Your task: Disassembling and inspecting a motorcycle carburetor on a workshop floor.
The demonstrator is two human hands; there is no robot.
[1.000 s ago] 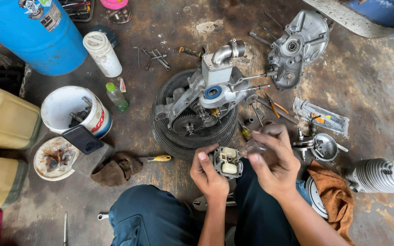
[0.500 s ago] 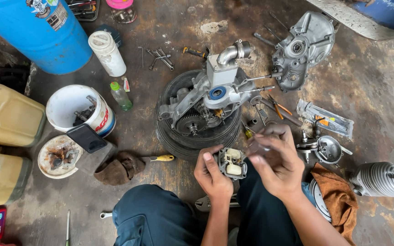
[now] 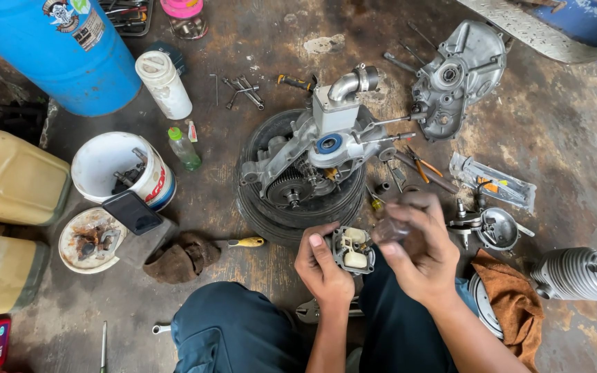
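My left hand grips a small metal carburettor body with pale floats showing in its open side, held just above my knees. My right hand is curled around a small dark part right beside it, blurred by motion. Both hands hover in front of a grey engine block that rests on a black tyre on the concrete floor.
An engine cover, loose tools, a finned cylinder, an orange rag and a round metal part lie around. At left stand a blue drum, white bucket, phone, yellow jerrycans and yellow-handled screwdriver.
My right hand has shifted slightly, working the small dark part next to the carburettor body. The left hand keeps its hold. The view has drifted a little.
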